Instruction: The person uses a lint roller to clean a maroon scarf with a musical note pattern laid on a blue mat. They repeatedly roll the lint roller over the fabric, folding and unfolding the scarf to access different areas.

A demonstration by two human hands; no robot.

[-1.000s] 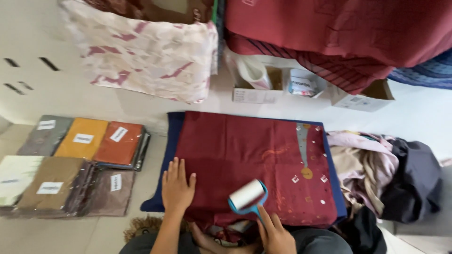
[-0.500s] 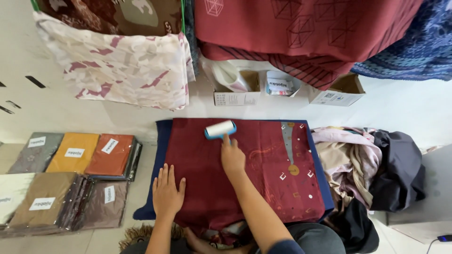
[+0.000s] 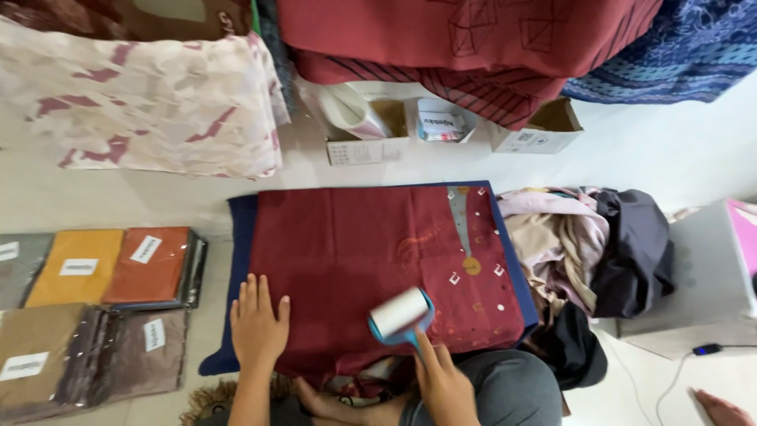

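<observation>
A dark red cloth (image 3: 371, 252) with small printed motifs lies flat on a navy pad (image 3: 240, 229) on the floor. My left hand (image 3: 258, 327) rests palm down, fingers together, on the cloth's near left corner. My right hand (image 3: 443, 383) grips the blue handle of a lint roller (image 3: 400, 313), whose white roll lies on the cloth near its front edge.
Packaged folded fabrics (image 3: 95, 304) lie at the left. A heap of loose clothes (image 3: 591, 252) sits at the right. Small cardboard boxes (image 3: 441, 126) stand behind, under hanging fabrics (image 3: 158, 102). A grey box (image 3: 694, 276) and another person's hand (image 3: 721, 410) are at the right.
My right hand has pulled the lint roller back from the cloth's far edge to its near edge. The left hand has stayed pressed on the cloth.
</observation>
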